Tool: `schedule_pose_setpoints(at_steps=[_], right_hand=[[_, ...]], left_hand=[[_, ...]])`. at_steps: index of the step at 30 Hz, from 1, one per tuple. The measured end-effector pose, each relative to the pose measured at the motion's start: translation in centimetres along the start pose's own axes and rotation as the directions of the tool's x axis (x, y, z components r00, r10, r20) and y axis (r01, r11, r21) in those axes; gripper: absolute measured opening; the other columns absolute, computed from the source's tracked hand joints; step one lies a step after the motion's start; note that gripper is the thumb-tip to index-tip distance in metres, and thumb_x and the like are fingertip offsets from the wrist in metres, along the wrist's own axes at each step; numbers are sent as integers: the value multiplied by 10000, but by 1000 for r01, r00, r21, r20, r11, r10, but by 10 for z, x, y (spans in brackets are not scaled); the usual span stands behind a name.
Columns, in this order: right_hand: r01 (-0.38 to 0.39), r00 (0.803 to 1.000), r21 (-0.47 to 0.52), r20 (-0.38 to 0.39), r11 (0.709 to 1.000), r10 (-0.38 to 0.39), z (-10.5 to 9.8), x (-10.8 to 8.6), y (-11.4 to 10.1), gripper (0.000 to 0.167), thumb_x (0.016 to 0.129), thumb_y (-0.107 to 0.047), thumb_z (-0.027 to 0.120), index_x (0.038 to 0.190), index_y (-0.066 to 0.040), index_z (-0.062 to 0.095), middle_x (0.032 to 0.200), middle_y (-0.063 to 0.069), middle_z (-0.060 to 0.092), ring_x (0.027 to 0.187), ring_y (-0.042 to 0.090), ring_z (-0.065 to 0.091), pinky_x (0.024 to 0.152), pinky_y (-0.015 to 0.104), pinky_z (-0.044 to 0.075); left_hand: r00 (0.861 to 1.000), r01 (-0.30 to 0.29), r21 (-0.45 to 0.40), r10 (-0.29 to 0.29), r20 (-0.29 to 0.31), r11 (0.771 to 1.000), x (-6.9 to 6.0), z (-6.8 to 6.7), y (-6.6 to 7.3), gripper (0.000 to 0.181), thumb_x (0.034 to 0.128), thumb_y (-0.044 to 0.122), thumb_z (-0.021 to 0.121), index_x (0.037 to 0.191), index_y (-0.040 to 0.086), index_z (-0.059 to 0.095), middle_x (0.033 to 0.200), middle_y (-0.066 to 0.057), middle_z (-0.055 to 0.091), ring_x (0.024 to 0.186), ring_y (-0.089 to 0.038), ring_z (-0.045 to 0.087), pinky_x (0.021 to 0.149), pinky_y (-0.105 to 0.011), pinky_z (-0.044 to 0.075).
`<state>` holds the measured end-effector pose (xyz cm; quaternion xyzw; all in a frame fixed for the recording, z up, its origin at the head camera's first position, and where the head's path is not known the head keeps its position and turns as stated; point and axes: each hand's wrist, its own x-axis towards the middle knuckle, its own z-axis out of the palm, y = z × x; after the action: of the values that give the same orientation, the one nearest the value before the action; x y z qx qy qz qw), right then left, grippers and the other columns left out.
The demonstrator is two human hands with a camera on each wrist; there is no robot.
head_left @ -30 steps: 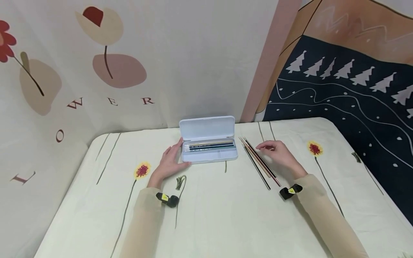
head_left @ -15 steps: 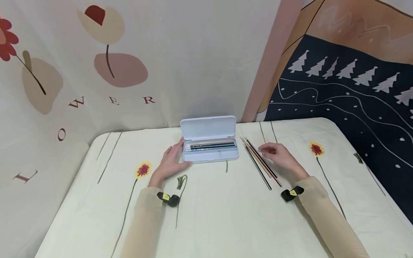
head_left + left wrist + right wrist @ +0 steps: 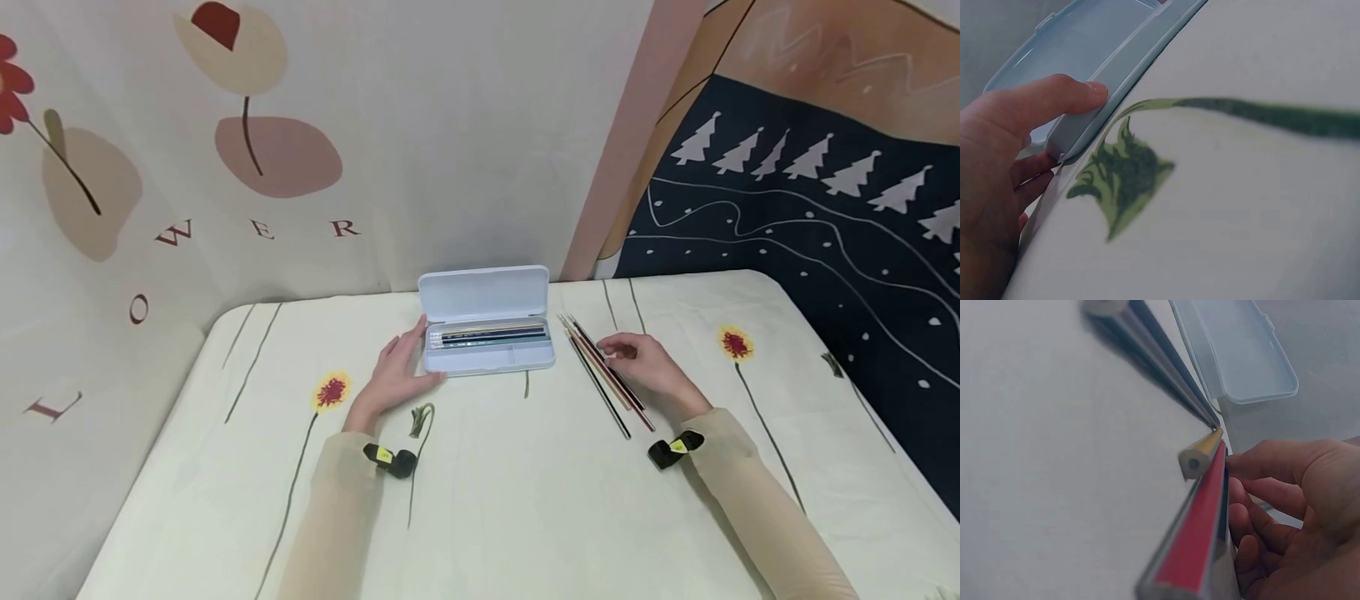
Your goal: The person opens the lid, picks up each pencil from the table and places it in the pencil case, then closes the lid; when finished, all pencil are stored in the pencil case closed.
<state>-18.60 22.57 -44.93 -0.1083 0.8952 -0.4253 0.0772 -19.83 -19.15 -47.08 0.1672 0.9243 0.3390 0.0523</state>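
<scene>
A pale blue pencil case (image 3: pixel 491 362) lies with its lid raised and several pencils (image 3: pixel 495 336) in its rear compartment. My left hand (image 3: pixel 393 375) grips its left end, thumb along the front edge and fingers around the back corner. Right of the case, several loose pencils lie in a narrow fan, among them a red one (image 3: pixel 1191 550) and a yellowish one (image 3: pixel 1200 456). My right hand (image 3: pixel 648 362) is at the fan's right side, fingers loosely bent, thumb and index tips against the outer dark pencil, without a visible grip around it.
A white cloth (image 3: pixel 510 500) printed with flowers and stems covers the table. Behind it hangs a pale curtain (image 3: pixel 450 150) with flower shapes and letters. A dark cloth with white trees (image 3: pixel 810 225) hangs at the right.
My right hand has shifted slightly left, closer to the outer dark pencil. The left hand and the case have kept their places; the view has tilted a little.
</scene>
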Motion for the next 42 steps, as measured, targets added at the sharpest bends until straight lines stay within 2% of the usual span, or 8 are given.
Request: schedule_pose_setpoints(at_steps=[9, 17, 28, 37, 42], right_hand=[[-46, 999, -14, 4, 999, 46, 1, 1, -1, 306, 878, -40, 648, 1174, 35, 642, 1000, 134, 635, 874, 248, 522, 745, 347, 431], [-8, 1000, -39, -16, 999, 7, 5, 3, 1, 288, 860, -26, 658, 1142, 33, 654, 871, 58, 646, 817, 221, 538, 733, 341, 430], [10, 999, 12, -52, 1000, -9, 0, -2, 0, 252, 880, 10, 639, 1129, 38, 667, 959, 132, 667, 862, 243, 579, 752, 320, 475], [-41, 996, 45, -75, 998, 44, -3, -6, -2, 246, 890, -5, 629, 1129, 11, 684, 990, 143, 666, 886, 251, 581, 732, 285, 482], [-33, 998, 54, -60, 998, 36, -4, -5, -3, 248, 901, -2, 613, 1139, 0, 684, 1001, 141, 661, 895, 251, 577, 729, 273, 488]], left_hand=[[1000, -14, -7, 14, -1, 1000, 0, 0, 2, 993, 824, 334, 724, 1548, 46, 109, 1582, -136, 192, 1432, -315, 187, 1170, -445, 30], [1000, -7, -6, 7, 1, 1000, 0, -1, 1, 999, 820, 336, 721, 1549, 48, 101, 1586, -128, 182, 1435, -307, 182, 1170, -435, 25], [1000, 5, -5, -4, 8, 1000, 1, 0, 0, 995, 828, 352, 711, 1553, 70, 90, 1592, -103, 174, 1440, -288, 171, 1171, -423, 16], [1000, 2, 2, -2, 11, 1000, 1, 1, 0, 997, 828, 357, 715, 1553, 70, 93, 1591, -99, 182, 1441, -280, 172, 1172, -418, 19], [1000, 2, 11, -2, 12, 1000, 1, 0, -1, 995, 833, 361, 710, 1553, 69, 88, 1593, -103, 171, 1441, -288, 170, 1171, -425, 19]])
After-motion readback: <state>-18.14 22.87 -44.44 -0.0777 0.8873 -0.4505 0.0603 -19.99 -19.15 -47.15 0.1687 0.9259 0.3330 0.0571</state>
